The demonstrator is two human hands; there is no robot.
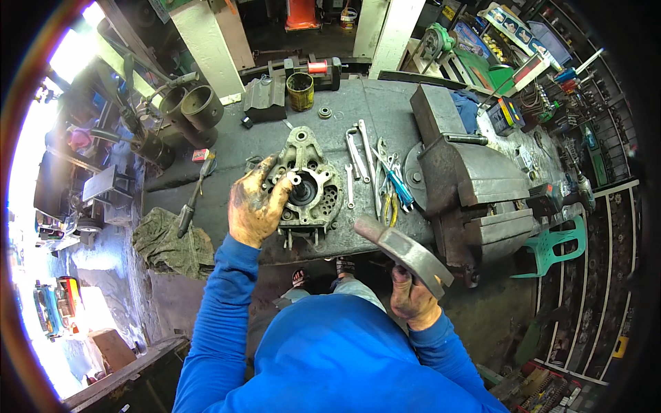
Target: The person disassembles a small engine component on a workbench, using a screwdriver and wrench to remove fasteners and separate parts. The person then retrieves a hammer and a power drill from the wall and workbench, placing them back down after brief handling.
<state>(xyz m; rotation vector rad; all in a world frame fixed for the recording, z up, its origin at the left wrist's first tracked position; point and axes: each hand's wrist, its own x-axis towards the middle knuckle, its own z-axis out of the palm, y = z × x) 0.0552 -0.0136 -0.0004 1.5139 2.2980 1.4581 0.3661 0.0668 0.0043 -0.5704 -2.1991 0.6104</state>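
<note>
A grey cast-metal housing (310, 155) with a round centre opening and perforated side lies on the bench. My left hand (255, 203) is over its left side, thumb and fingers closed around a short dark rod (301, 188) with a pale end. The rod stands in the centre opening; its lower end is hidden. My right hand (415, 299) is wrapped around a hammer, held up near the bench's front edge, right of the housing. The large worn metal head of the hammer (406, 251) hides most of its handle.
Wrenches (363, 155) and blue-handled pliers (399, 189) lie right of the housing, before a large bench vise (475, 186). Left are a rag (172, 241) and a dark-handled tool (186, 219). Behind stand a yellow can (300, 93) and metal cylinders (202, 109).
</note>
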